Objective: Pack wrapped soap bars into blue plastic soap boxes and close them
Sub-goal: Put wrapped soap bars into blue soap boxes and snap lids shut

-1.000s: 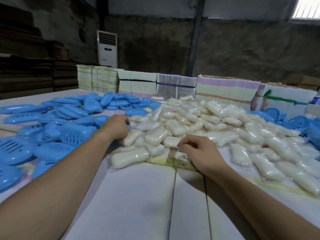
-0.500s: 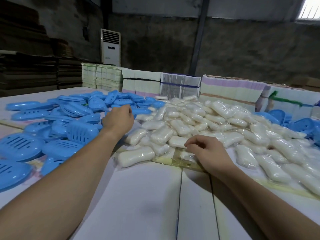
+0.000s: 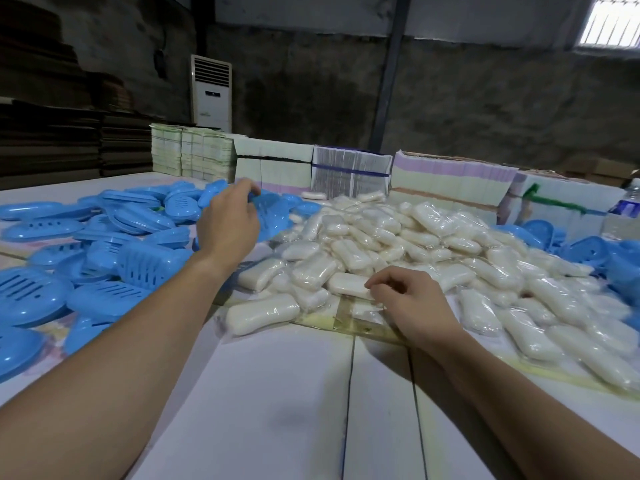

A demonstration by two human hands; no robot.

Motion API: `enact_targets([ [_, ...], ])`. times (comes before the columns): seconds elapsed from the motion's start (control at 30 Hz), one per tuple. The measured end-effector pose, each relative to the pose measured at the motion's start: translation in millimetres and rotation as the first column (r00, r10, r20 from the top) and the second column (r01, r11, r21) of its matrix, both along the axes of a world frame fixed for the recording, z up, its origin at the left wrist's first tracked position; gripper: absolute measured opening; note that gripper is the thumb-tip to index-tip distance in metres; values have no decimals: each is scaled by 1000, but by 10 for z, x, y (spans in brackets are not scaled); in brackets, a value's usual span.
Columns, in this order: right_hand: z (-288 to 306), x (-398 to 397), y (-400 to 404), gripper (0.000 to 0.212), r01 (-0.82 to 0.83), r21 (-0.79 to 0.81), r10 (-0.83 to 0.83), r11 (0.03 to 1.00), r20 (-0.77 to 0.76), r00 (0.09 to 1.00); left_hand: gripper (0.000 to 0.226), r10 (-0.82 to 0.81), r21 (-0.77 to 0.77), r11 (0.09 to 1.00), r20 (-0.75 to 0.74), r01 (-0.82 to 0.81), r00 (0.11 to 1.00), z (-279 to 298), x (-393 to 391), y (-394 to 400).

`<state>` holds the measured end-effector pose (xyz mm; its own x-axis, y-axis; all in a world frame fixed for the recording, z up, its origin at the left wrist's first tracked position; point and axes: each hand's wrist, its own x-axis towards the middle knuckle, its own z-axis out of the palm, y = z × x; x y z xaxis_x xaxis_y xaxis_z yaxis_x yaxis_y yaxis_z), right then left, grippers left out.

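Observation:
A big heap of white soap bars in clear wrap (image 3: pixel 398 237) covers the middle and right of the table. Blue plastic soap box halves (image 3: pixel 104 237) lie piled on the left. My left hand (image 3: pixel 227 220) reaches far over that pile, its fingers curled round a slotted blue box part (image 3: pixel 272 211) at the pile's far right edge. My right hand (image 3: pixel 412 303) rests at the near edge of the soap heap, and its fingertips pinch a wrapped soap bar (image 3: pixel 348 284).
More blue box parts (image 3: pixel 588 251) sit at the far right. Stacks of flat printed cartons (image 3: pixel 349 171) line the table's back edge. A water bottle (image 3: pixel 628 202) stands at the right. The white table (image 3: pixel 277 410) has seams running toward me.
My left hand has moved away from the soap heap's left edge, farther back onto a blue box part. My right hand has stayed at the heap's near edge.

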<state>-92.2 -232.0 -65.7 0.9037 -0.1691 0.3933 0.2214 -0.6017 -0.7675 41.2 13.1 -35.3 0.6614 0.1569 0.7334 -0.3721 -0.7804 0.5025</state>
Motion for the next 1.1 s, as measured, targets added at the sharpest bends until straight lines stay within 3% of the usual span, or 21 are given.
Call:
enact_targets([
  [0.07, 45, -8, -33, 23, 61, -1, -61, 998, 49, 997, 23, -264, -170, 950, 12, 262, 964, 122, -195, -184],
  [0.13, 110, -11, -98, 23, 147, 35, -151, 988, 126, 981, 29, -566, -298, 800, -88, 520, 820, 154, -444, -418],
  [0.2, 191, -25, -187, 22, 223, 128, -245, 966, 183, 952, 31, -735, -264, 678, -242, 686, 634, 87, -670, -639],
  [0.27, 253, -46, -294, 19, 286, 151, -312, 946, 200, 929, 30, -787, -203, 587, -371, 784, 493, -11, -848, -815],
  [0.3, 274, -58, -352, 16, 325, 90, -337, 941, 176, 925, 28, -785, -158, 560, -415, 813, 460, -55, -902, -877],
  [0.37, 313, -62, -518, 10, 423, -270, -424, 865, 58, 904, 24, -767, -82, 520, -483, 850, 423, -116, -968, -958],
  [0.43, 381, -89, -659, 23, 415, -643, -561, 643, -28, 827, 17, -753, -56, 495, -526, 867, 396, -140, -994, -977],
  [0.5, 430, -133, -763, 38, 375, -793, -643, 480, -27, 765, 22, -749, -48, 479, -544, 876, 380, -133, -982, -944],
  [0.57, 405, -190, -813, 46, 337, -856, -671, 392, -16, 741, 38, -752, -72, 448, -569, 891, 332, -113, -962, -869],
  [0.67, 287, -271, -835, 52, 282, -858, -654, 430, -80, 753, 55, -744, -174, 393, -638, 903, 201, -81, -934, -782],
  [0.83, 234, -267, -810, 49, 325, -838, -643, 439, -40, 765, 60, -727, -127, 415, -641, 901, 245, -134, -921, -816],
  [0.93, 216, -283, -838, 55, 295, -772, -572, 564, -107, 813, 63, -737, -122, 430, -619, 894, 270, -182, -913, -851],
  [1.03, 277, -335, -902, 58, 224, -605, -444, 764, -242, 863, 64, -748, -138, 445, -600, 885, 283, -233, -904, -894],
  [1.1, 304, -353, -928, 58, 185, -553, -395, 813, -289, 872, 64, -754, -146, 448, -593, 882, 284, -263, -893, -908],
])
